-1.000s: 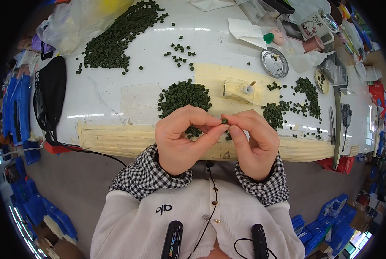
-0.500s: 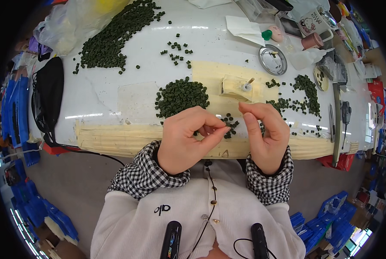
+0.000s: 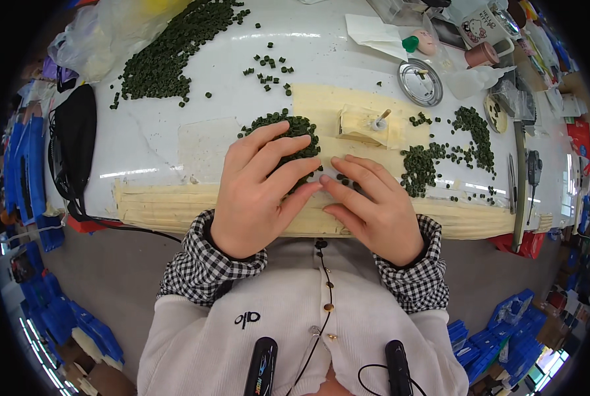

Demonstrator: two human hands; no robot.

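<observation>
Fingers spread, my left hand (image 3: 252, 195) lies over the heap of small dark green ring-like pieces (image 3: 295, 125) and hides much of it. My right hand (image 3: 381, 211) is close beside it with its fingers stretched out over the table edge zone. Its index fingertip nearly meets my left thumb; whether they touch I cannot tell. A few loose green pieces (image 3: 343, 179) show between its fingers. Beyond my right hand stands a tape-covered block (image 3: 362, 126) with a thin upright peg and a pale collar. To its right lies a second heap of green pieces (image 3: 418, 170).
A large green heap (image 3: 160, 72) spreads at the back left, beside a clear plastic bag (image 3: 103, 46) and a black cloth item (image 3: 74, 145). At the right are a round metal lid (image 3: 420, 82), a white squeeze bottle (image 3: 470, 80), tweezers (image 3: 511, 178) and a mug (image 3: 483, 30).
Both hands were pinched and raised before; their fingers are now spread. My left hand has moved left over the near heap, my right hand leftward and lower, uncovering the right-hand heap.
</observation>
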